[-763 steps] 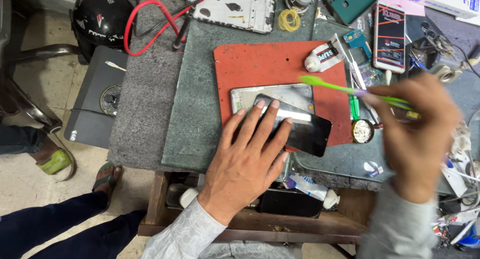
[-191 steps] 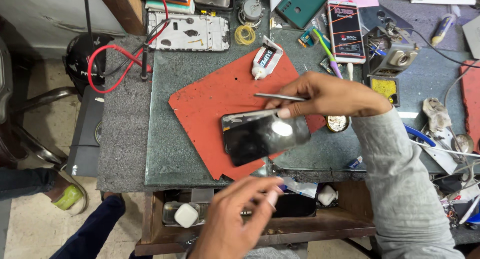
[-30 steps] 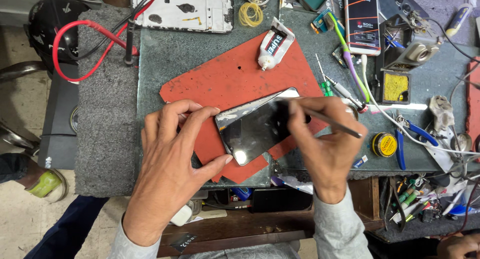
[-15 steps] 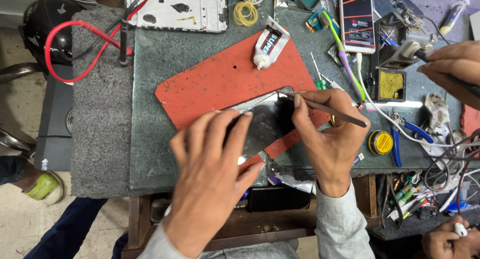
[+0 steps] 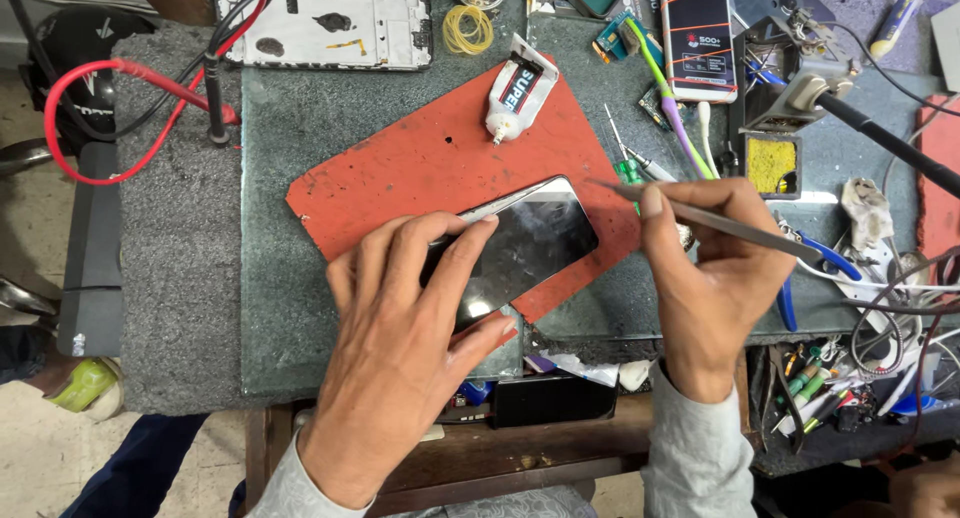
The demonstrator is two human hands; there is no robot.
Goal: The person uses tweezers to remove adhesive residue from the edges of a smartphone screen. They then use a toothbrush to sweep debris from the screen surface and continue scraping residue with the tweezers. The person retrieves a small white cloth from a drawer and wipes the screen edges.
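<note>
Glossy black phone (image 5: 535,240), thin steel tweezers (image 5: 720,220)

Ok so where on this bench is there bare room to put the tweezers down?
The grey stone slab is bare between the red mat and the white phone frame, and down its left side beside the felt strip. The mat's upper left is also free. Right of the glue tube it is crowded with screwdrivers, tools and cables.

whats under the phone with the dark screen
The phone lies on a red mat on the grey-green slab. The left hand covers its near end, so what lies beneath there is hidden.
</note>
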